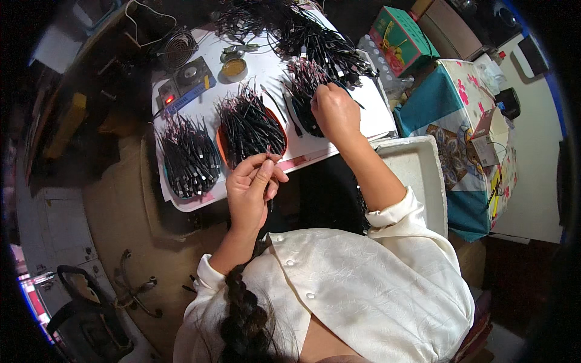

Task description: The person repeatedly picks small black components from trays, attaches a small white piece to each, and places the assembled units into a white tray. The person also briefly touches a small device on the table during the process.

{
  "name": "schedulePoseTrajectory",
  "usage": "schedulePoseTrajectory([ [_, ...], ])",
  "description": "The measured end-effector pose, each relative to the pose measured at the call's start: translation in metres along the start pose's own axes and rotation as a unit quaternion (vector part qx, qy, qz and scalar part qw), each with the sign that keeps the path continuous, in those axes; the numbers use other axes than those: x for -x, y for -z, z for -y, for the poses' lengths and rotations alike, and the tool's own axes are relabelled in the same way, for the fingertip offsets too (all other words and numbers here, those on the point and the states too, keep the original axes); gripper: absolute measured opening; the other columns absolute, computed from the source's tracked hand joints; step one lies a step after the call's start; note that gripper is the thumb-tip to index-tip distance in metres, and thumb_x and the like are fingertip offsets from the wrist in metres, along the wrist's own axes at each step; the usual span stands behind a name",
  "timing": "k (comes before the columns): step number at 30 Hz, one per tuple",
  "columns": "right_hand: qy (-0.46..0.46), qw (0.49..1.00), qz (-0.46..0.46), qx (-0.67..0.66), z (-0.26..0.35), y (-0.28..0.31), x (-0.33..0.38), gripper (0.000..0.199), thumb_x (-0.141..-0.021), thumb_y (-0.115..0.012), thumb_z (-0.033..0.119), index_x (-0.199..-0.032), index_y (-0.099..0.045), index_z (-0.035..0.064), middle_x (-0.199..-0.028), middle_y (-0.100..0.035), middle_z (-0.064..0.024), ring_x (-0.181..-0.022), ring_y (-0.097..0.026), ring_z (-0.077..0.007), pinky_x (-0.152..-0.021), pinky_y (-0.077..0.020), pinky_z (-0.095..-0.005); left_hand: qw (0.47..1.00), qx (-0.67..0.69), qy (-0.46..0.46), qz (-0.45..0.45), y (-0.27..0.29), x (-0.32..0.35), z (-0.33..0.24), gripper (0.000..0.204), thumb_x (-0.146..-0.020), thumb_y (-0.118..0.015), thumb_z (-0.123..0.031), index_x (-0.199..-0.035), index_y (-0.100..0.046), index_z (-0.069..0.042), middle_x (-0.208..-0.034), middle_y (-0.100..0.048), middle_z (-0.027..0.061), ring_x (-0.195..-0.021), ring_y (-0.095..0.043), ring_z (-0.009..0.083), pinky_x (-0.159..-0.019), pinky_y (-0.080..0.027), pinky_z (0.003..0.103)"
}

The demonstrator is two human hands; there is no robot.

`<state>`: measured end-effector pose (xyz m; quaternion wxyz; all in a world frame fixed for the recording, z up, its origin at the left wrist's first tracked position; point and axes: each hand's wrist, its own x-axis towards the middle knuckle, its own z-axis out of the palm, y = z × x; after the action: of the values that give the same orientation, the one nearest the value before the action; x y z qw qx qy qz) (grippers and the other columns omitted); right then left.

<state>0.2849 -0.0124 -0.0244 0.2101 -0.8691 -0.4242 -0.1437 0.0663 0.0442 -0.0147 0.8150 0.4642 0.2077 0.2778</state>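
Observation:
My left hand [257, 181] is at the table's near edge, its thumb and fingers pinched on a thin black cable whose pinkish wire ends [269, 149] stick up above the fingertips. Farther right, my right hand [336, 112] is closed at the edge of a bundle of black cables [302, 97]; its fingertips are hidden, so what it grips cannot be made out. Between the hands, an orange tray [221, 145] holds many short black cables with bare wire ends. Another pile of black cables with silvery plugs [189, 163] lies at the table's left.
On the white table [209, 39] stand a small tin of yellowish stuff [234, 68] and a device with a red light [171, 98]. A large tangle of black cables [315, 42] covers the far side. To the right are a white foam box [437, 181] and a green carton [402, 39].

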Motion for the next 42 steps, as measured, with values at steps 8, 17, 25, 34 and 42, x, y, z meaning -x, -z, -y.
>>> schedulePoseTrajectory([
  [8,0.013,0.961,-0.096,-0.26,0.026,0.069,0.035,0.009,-0.081,-0.068,0.004,-0.087,-0.061,0.0026,-0.078,-0.061,-0.0056,-0.064,-0.057,-0.0132,-0.057,-0.0444,-0.0258,0.994,0.103,-0.005,-0.035,-0.02,-0.009,-0.01,0.019,-0.097,-0.052,-0.009,-0.106,-0.063,0.004,-0.099,-0.067,0.0143,-0.089,-0.067,0.0213,-0.08,-0.06,0.038],
  [17,-0.01,0.924,0.011,-0.382,0.066,0.098,0.108,0.015,-0.077,-0.068,0.001,-0.088,-0.058,0.0003,-0.079,-0.058,-0.01,-0.064,-0.062,-0.0205,-0.054,-0.0497,-0.0275,0.992,0.111,-0.038,0.036,-0.048,0.013,-0.012,0.019,-0.093,-0.058,-0.008,-0.107,-0.064,0.005,-0.097,-0.069,0.0133,-0.087,-0.068,0.0193,-0.075,-0.056,0.027],
  [25,-0.041,0.805,0.075,-0.587,0.041,0.117,0.087,0.012,-0.085,-0.067,0.005,-0.095,-0.064,-0.001,-0.083,-0.064,-0.0011,-0.072,-0.058,-0.0044,-0.058,-0.0454,-0.0178,0.995,0.058,-0.074,0.039,-0.052,0.035,-0.011,0.018,-0.092,-0.06,-0.007,-0.105,-0.066,0.005,-0.086,-0.069,0.0103,-0.076,-0.067,0.0155,-0.071,-0.058,0.03],
  [34,-0.178,0.485,0.184,-0.836,0.05,0.112,0.093,0.009,-0.089,-0.063,0.008,-0.091,-0.06,0.0004,-0.074,-0.06,-0.003,-0.062,-0.056,-0.0061,-0.056,-0.0463,-0.0214,0.994,0.067,-0.06,0.056,-0.055,0.044,-0.013,0.017,-0.091,-0.062,-0.007,-0.103,-0.067,0.004,-0.081,-0.068,0.0091,-0.07,-0.064,0.0131,-0.058,-0.048,0.022],
  [42,-0.136,0.488,0.323,-0.8,0.028,0.112,0.09,0.012,-0.09,-0.062,0.011,-0.098,-0.058,0.0025,-0.077,-0.055,0.0025,-0.058,-0.046,-0.0027,-0.05,-0.0338,-0.0169,0.974,0.06,0.101,0.192,-0.039,0.035,-0.02,0.015,-0.092,-0.059,-0.006,-0.099,-0.066,0.006,-0.078,-0.067,0.0108,-0.059,-0.053,0.0082,-0.052,-0.04,0.018],
])
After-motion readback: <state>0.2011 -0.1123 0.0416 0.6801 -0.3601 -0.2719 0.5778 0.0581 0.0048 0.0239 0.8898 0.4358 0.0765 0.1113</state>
